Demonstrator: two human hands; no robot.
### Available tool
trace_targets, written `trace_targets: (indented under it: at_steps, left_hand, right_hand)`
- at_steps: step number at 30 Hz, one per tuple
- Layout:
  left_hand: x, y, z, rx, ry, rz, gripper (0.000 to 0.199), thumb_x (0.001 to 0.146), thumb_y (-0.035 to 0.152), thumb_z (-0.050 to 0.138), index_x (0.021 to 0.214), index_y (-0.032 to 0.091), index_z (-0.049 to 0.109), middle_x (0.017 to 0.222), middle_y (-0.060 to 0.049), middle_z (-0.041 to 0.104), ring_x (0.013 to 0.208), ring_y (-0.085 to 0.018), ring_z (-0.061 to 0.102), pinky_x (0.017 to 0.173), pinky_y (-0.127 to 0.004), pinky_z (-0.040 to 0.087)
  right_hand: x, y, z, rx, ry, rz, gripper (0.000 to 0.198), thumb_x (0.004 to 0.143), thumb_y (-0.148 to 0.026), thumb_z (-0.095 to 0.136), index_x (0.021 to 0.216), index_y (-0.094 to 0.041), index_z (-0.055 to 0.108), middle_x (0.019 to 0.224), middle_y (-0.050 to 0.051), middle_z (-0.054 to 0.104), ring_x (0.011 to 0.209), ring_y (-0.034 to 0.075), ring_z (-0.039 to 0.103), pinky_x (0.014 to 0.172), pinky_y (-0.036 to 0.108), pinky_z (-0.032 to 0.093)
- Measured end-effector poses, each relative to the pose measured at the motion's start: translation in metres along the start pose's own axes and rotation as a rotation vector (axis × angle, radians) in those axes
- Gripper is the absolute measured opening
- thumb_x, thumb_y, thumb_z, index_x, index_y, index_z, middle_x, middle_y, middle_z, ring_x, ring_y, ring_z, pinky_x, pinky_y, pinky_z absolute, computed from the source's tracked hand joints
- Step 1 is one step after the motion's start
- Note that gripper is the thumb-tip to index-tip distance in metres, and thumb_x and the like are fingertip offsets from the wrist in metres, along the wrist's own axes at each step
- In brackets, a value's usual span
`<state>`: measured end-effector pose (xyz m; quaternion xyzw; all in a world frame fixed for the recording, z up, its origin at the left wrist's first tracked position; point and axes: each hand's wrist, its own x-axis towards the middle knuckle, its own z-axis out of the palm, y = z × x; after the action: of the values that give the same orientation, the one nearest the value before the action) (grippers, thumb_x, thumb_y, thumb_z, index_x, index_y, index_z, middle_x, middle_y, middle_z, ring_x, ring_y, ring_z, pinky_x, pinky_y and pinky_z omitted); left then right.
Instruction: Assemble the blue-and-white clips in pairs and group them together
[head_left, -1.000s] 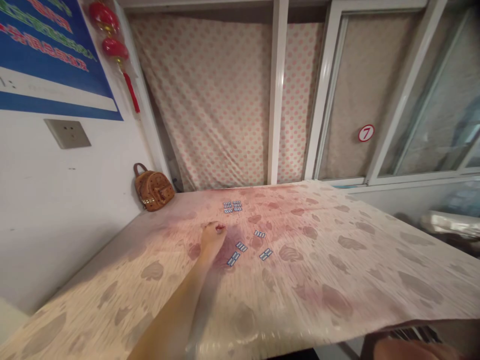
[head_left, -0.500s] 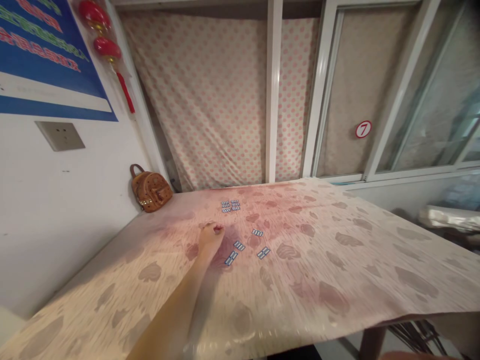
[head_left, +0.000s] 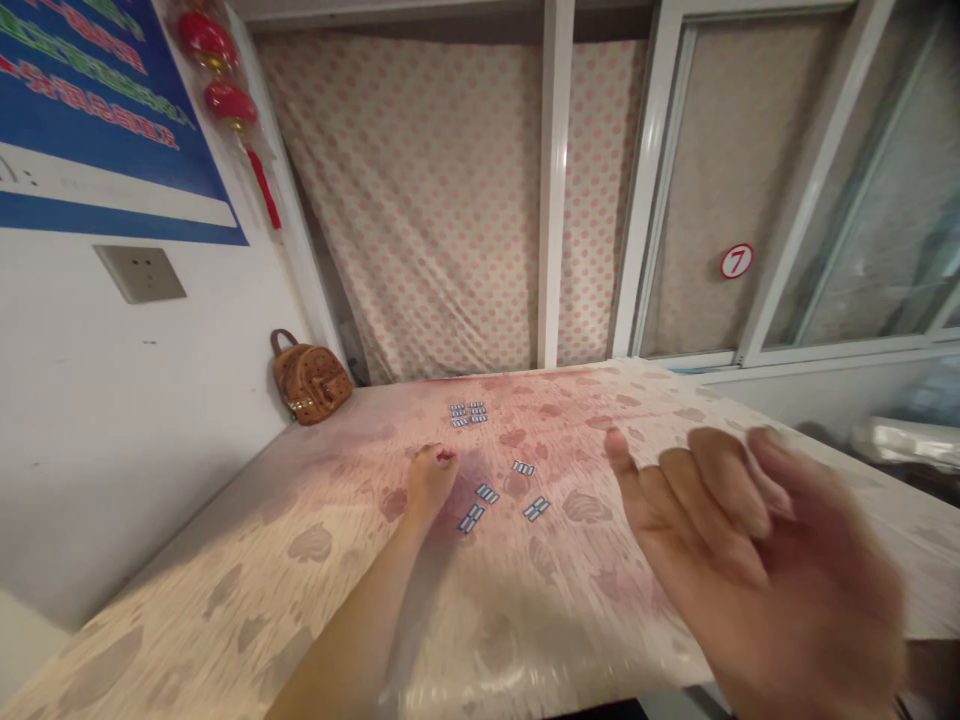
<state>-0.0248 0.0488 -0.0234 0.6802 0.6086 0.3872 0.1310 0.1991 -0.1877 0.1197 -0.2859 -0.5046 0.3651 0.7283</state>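
Note:
My left hand [head_left: 433,478] rests on the table as a closed fist, and its inside is hidden from view. Just right of it lie several small flat pieces with white and blue stripes, among them one striped piece [head_left: 487,494] and another [head_left: 472,518] below it. Further right are a third piece [head_left: 523,467] and a fourth [head_left: 536,508]. Large and blurred in the right foreground, my right hand [head_left: 765,560] is raised above the table with its fingers curled and the little finger sticking out. Nothing shows in it.
Beyond my left hand, a tidy group of similar striped pieces [head_left: 468,413] lies on the patterned tablecloth [head_left: 322,600]. A small brown backpack [head_left: 311,380] stands at the far left corner against the wall. A curtain [head_left: 420,200] and window frames line the back.
My right hand has come up into view from the lower right. My left fist and the striped pieces keep their places on the table; the camera view has shifted slightly.

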Motion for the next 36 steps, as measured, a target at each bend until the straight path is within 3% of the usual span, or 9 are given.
trace_targets:
  at_steps: [5, 13, 18, 20, 22, 23, 25, 31, 36]
  left_hand:
    - [-0.001, 0.007, 0.000, -0.011, -0.011, -0.043, 0.013, 0.083, 0.019, 0.061, 0.084, 0.019, 0.074, 0.097, -0.007, 0.074, 0.090, -0.019, 0.067, 0.075, -0.026, 0.045]
    - [-0.005, 0.012, 0.001, -0.060, -0.015, 0.015, 0.013, 0.081, 0.015, 0.062, 0.086, 0.019, 0.074, 0.095, -0.006, 0.073, 0.091, -0.019, 0.066, 0.078, -0.028, 0.045]
    - [-0.007, 0.017, -0.002, -0.088, -0.047, 0.015, 0.010, 0.083, 0.017, 0.064, 0.085, 0.019, 0.073, 0.092, -0.005, 0.074, 0.086, -0.018, 0.066, 0.075, -0.027, 0.045]
    - [-0.008, 0.018, -0.004, -0.081, -0.047, 0.008, 0.009, 0.084, 0.020, 0.064, 0.083, 0.018, 0.073, 0.091, -0.006, 0.074, 0.085, -0.018, 0.066, 0.074, -0.027, 0.044]
    - [-0.008, 0.019, -0.005, -0.076, -0.039, -0.013, 0.011, 0.085, 0.024, 0.064, 0.082, 0.017, 0.072, 0.088, -0.006, 0.074, 0.082, -0.018, 0.066, 0.071, -0.027, 0.043]
    - [-0.008, 0.018, -0.005, -0.075, -0.037, -0.018, 0.011, 0.085, 0.025, 0.064, 0.082, 0.017, 0.072, 0.087, -0.006, 0.074, 0.081, -0.017, 0.066, 0.070, -0.027, 0.043]
    - [-0.008, 0.016, -0.003, -0.079, -0.054, -0.020, 0.010, 0.084, 0.024, 0.064, 0.081, 0.017, 0.072, 0.085, -0.005, 0.074, 0.079, -0.017, 0.066, 0.069, -0.026, 0.043]
    - [-0.008, 0.012, 0.001, -0.066, -0.121, 0.021, 0.012, 0.085, 0.022, 0.063, 0.085, 0.019, 0.074, 0.089, -0.006, 0.075, 0.083, -0.019, 0.068, 0.072, -0.029, 0.046]
    - [-0.008, 0.014, 0.001, -0.068, -0.125, 0.004, 0.012, 0.086, 0.022, 0.064, 0.088, 0.020, 0.076, 0.092, -0.006, 0.076, 0.084, -0.020, 0.069, 0.074, -0.030, 0.048]
  right_hand:
    - [0.034, 0.004, 0.023, 0.247, 0.052, 0.072, 0.046, 0.093, -0.042, 0.056, 0.054, -0.027, 0.037, 0.041, -0.010, 0.023, 0.038, 0.011, 0.014, 0.096, 0.046, 0.053]
    - [0.060, 0.035, 0.018, 0.322, 0.037, 0.168, 0.042, 0.089, -0.039, 0.059, 0.053, -0.026, 0.040, 0.040, -0.009, 0.025, 0.039, 0.010, 0.014, 0.095, 0.047, 0.053]
    - [0.094, 0.079, 0.007, 0.272, 0.054, 0.172, 0.040, 0.085, -0.042, 0.061, 0.054, -0.026, 0.042, 0.041, -0.009, 0.027, 0.040, 0.010, 0.017, 0.089, 0.044, 0.055]
    - [0.112, 0.106, -0.003, 0.127, 0.110, 0.117, 0.039, 0.085, -0.045, 0.060, 0.056, -0.025, 0.043, 0.044, -0.009, 0.032, 0.042, 0.010, 0.025, 0.080, 0.040, 0.055]
    - [0.129, 0.135, -0.018, -0.224, 0.119, 0.082, 0.034, 0.086, -0.046, 0.057, 0.062, -0.024, 0.050, 0.052, -0.005, 0.045, 0.047, 0.011, 0.038, 0.070, 0.034, 0.052]
    - [0.134, 0.150, -0.026, -0.482, 0.082, 0.098, 0.033, 0.088, -0.045, 0.054, 0.064, -0.023, 0.052, 0.057, -0.003, 0.052, 0.051, 0.012, 0.045, 0.065, 0.032, 0.049]
    - [0.139, 0.177, -0.040, -1.059, -0.162, 0.199, 0.030, 0.092, -0.039, 0.046, 0.068, -0.022, 0.053, 0.066, 0.001, 0.060, 0.062, 0.014, 0.056, 0.063, 0.027, 0.045]
    - [0.116, 0.222, -0.055, -1.345, -0.350, 0.359, 0.013, 0.077, -0.026, 0.070, 0.074, -0.018, 0.061, 0.082, 0.010, 0.068, 0.078, 0.023, 0.064, 0.066, 0.029, 0.042]
    - [0.110, 0.228, -0.049, -1.418, -0.437, 0.367, 0.022, 0.079, -0.021, 0.071, 0.099, -0.013, 0.065, 0.106, 0.019, 0.069, 0.096, 0.027, 0.066, 0.076, 0.031, 0.044]
